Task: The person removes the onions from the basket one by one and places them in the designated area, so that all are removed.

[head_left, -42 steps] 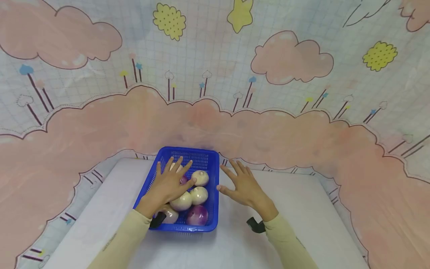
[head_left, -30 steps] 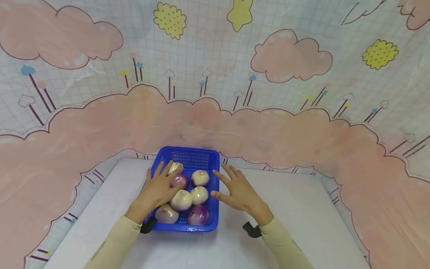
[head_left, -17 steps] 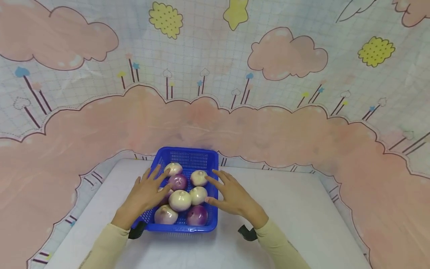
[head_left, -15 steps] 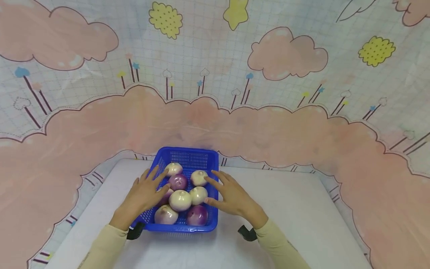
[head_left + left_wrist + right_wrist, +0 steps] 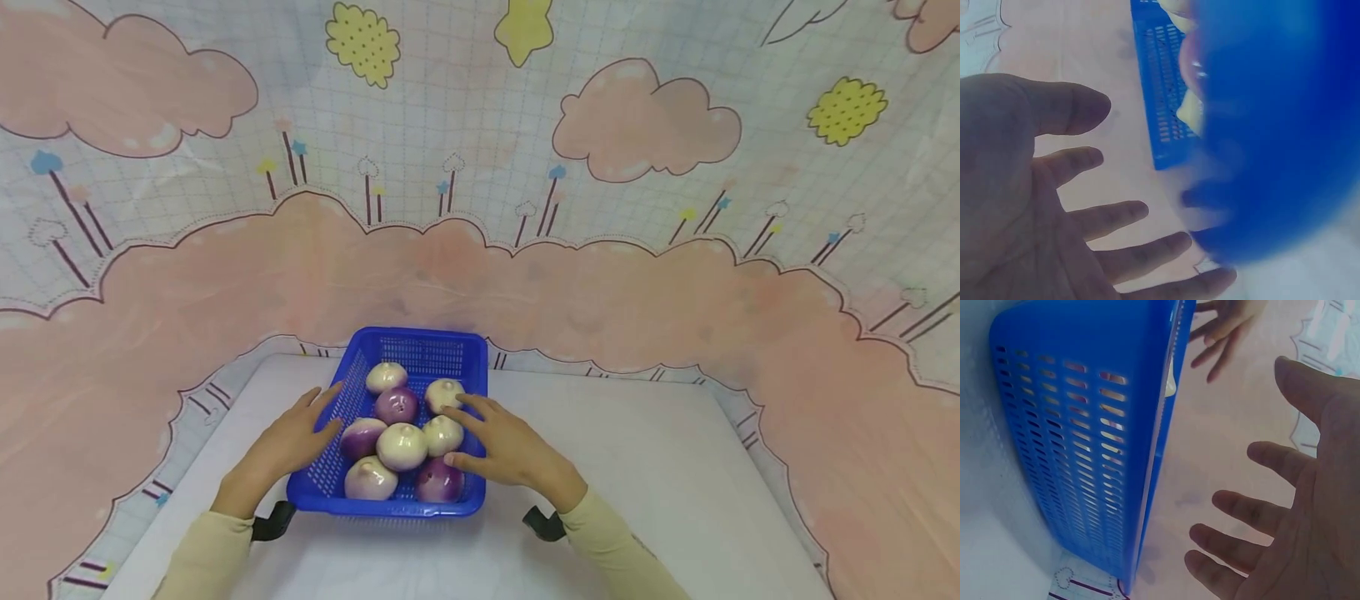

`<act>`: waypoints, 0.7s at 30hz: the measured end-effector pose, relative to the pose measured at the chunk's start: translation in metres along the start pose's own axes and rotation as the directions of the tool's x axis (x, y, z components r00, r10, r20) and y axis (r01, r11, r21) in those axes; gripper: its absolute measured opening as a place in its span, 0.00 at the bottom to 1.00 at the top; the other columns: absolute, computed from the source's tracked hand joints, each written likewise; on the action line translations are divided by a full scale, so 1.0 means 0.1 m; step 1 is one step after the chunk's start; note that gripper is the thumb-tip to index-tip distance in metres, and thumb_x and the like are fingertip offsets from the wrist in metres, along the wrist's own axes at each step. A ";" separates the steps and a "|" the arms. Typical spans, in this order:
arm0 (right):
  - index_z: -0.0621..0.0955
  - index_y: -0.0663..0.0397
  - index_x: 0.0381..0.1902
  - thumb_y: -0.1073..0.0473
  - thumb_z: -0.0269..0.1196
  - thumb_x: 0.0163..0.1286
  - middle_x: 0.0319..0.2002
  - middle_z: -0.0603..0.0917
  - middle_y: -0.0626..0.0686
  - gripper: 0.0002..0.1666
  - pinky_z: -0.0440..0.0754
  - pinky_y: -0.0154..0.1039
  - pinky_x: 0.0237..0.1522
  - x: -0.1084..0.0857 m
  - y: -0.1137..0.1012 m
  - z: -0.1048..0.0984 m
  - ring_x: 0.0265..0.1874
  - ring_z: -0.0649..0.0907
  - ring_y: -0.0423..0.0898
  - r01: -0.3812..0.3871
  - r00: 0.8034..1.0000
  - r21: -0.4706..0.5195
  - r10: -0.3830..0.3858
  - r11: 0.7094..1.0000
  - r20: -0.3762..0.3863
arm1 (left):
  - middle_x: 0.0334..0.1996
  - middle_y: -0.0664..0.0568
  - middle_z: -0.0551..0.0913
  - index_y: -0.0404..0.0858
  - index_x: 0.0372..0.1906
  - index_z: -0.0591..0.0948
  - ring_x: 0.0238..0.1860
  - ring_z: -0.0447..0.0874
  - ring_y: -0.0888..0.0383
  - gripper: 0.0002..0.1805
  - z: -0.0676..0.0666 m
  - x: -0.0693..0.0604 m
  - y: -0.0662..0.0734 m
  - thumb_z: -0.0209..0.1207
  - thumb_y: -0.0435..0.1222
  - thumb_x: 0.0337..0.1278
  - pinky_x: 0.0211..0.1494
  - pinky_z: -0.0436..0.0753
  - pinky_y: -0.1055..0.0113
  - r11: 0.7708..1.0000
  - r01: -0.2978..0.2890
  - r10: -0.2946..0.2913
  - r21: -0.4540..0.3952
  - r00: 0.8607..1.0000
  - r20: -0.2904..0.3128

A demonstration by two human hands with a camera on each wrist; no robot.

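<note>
A blue plastic basket (image 5: 390, 507) with slotted walls stands on the white table, holding several onions. Some onions are pale, such as the middle white onion (image 5: 402, 447); others are purple, like the purple onion (image 5: 439, 481) in the near right corner. My left hand (image 5: 281, 442) is over the basket's left rim, fingers spread, holding nothing. Over the right rim hovers my right hand (image 5: 510, 446), its fingers extended above the right-hand onions. In the right wrist view that hand's fingers (image 5: 1254, 512) are apart from the basket wall (image 5: 1085, 444). A blurred blue wall (image 5: 1272, 144) fills much of the left wrist view.
White table surface (image 5: 637, 467) extends right of the basket and in front of it. Behind the table hangs a cloth backdrop (image 5: 600, 300) with printed clouds and stars. A dark wrist mount (image 5: 273, 521) shows at my left wrist, another mount (image 5: 543, 525) at my right.
My left hand has moved left and nearer me, from above the onions to the left rim, uncovering them. My right hand has moved left over the right rim. The basket stays in place.
</note>
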State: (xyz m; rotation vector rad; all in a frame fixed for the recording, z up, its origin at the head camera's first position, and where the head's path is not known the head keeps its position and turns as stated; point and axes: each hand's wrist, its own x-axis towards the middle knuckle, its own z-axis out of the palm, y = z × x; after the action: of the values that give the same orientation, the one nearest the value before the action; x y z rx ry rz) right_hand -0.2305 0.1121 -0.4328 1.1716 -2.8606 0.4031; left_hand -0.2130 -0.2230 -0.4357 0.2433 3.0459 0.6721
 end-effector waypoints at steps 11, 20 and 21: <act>0.68 0.36 0.71 0.36 0.62 0.66 0.70 0.70 0.50 0.37 0.80 0.51 0.61 0.06 -0.08 0.05 0.66 0.75 0.51 0.052 0.998 -0.029 -0.051 0.998 0.020 | 0.65 0.21 0.65 0.30 0.74 0.57 0.55 0.77 0.24 0.34 0.09 -0.01 -0.25 0.53 0.35 0.68 0.48 0.83 0.38 0.982 -0.028 0.027 -0.189 1.000 -0.006; 0.71 0.32 0.69 0.40 0.67 0.63 0.69 0.73 0.47 0.37 0.82 0.47 0.59 0.13 -0.11 0.12 0.61 0.80 0.48 0.098 0.989 -0.061 -0.090 0.993 0.113 | 0.65 0.19 0.64 0.34 0.76 0.54 0.53 0.78 0.23 0.36 0.19 -0.03 -0.39 0.54 0.33 0.68 0.44 0.87 0.44 0.927 0.046 -0.022 -0.372 0.998 0.067; 0.72 0.33 0.68 0.41 0.68 0.62 0.68 0.73 0.47 0.37 0.81 0.46 0.59 0.14 -0.11 0.13 0.61 0.80 0.47 0.106 0.988 -0.061 -0.098 0.992 0.122 | 0.66 0.19 0.63 0.35 0.76 0.53 0.54 0.77 0.22 0.36 0.19 -0.03 -0.40 0.54 0.33 0.68 0.45 0.86 0.43 0.917 0.059 -0.032 -0.395 0.997 0.074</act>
State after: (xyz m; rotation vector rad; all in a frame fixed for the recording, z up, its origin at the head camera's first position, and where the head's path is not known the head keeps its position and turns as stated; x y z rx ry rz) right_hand -0.2320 0.0911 -0.4411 1.3666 -2.8701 0.2387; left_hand -0.2155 -0.2515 -0.4704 0.1798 2.7579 1.2257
